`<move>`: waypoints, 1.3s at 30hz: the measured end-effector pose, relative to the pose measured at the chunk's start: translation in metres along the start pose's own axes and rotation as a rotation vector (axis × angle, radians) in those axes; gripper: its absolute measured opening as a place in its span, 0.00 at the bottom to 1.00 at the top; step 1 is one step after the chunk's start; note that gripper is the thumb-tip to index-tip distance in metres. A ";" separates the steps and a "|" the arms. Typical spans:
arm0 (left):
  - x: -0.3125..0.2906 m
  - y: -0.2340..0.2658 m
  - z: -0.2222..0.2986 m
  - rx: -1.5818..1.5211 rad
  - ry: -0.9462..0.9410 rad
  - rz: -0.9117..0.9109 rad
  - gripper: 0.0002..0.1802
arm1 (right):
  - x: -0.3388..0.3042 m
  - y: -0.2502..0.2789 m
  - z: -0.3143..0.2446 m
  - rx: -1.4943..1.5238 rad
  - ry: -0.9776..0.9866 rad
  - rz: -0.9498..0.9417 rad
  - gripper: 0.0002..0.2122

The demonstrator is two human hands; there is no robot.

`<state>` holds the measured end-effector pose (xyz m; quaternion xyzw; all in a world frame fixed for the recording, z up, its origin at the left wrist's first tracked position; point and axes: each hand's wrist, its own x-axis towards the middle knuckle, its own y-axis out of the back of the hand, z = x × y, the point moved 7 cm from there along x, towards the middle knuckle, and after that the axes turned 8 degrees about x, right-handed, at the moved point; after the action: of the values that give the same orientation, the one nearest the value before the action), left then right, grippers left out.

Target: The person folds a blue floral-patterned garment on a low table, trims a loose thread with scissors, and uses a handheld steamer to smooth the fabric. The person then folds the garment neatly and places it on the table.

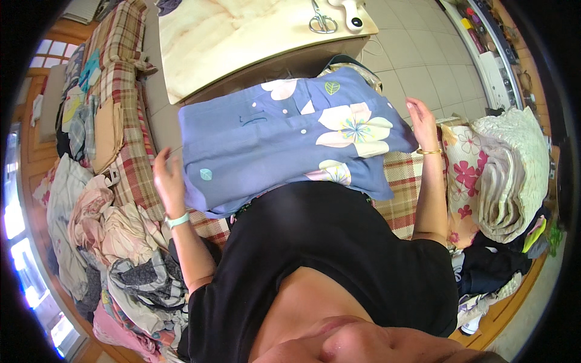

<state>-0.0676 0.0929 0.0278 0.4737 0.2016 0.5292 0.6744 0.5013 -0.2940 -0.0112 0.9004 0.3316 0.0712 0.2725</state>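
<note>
A blue cloth [260, 151] printed with large white flowers and small leaves lies spread over my lap, folded into a rough rectangle with a few soft creases. By its left edge is my left hand [168, 181], fingers apart and holding nothing; a pale green watch band [177, 220] circles that wrist. My right hand [423, 123] is raised just off the cloth's right edge with its fingers stretched out. A gold bangle [428, 152] sits on the right wrist. Both hands appear clear of the fabric, though the left one is very close to it.
A marble-patterned table [242, 45] stands ahead, bearing scissors [322, 23] and a white handheld device [350, 15]. Heaped clothes [130, 233] cover the plaid sofa [124, 78] at left. To the right are a rolled white quilt [511, 172], a floral cushion [465, 181] and dark clothes [493, 266].
</note>
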 end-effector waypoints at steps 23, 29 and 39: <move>-0.011 -0.179 0.303 -0.474 -0.617 -0.854 0.16 | -0.002 -0.099 -0.128 -0.227 0.691 -0.458 0.07; 0.006 -0.159 0.313 -0.510 -0.546 -0.778 0.14 | 0.006 -0.074 -0.137 0.074 0.383 -0.342 0.04; 0.006 -0.167 0.341 -0.790 -0.445 -0.862 0.10 | -0.002 -0.068 -0.154 0.102 0.448 -0.331 0.04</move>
<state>0.2855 -0.0453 0.0469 0.1637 0.0185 0.1329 0.9773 0.4147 -0.1840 0.0819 0.8083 0.5293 0.2062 0.1547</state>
